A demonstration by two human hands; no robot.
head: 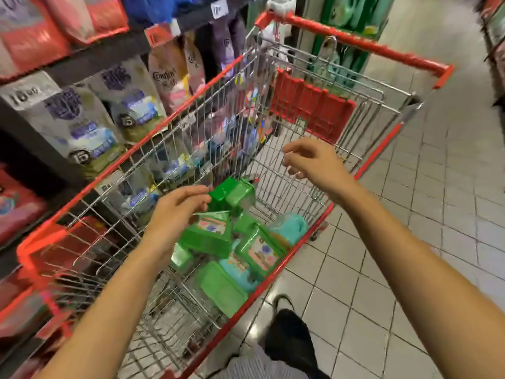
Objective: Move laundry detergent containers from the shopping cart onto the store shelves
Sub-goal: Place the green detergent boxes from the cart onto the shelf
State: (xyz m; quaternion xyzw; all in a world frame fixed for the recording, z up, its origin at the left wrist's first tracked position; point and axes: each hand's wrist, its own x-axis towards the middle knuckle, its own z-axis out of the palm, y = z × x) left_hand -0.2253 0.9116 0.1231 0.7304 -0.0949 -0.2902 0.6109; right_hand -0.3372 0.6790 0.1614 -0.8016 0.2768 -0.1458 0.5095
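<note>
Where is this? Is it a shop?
Most likely a supermarket's laundry aisle. A wire shopping cart with red trim holds green detergent containers, and the shelves beside it carry rows of bagged products with price tags along the edges.

Green detergent containers (pixel 210 237) and teal containers (pixel 290 227), each with a printed label, lie tumbled at varied tilts in the near end of a red-rimmed wire shopping cart (pixel 355 41). The cart stands just beside the store shelves (pixel 91 61).

Shop aisle: stocked shelves (pixel 90 64) with price tags (pixel 23 95), shopping cart (pixel 355 42).
</note>
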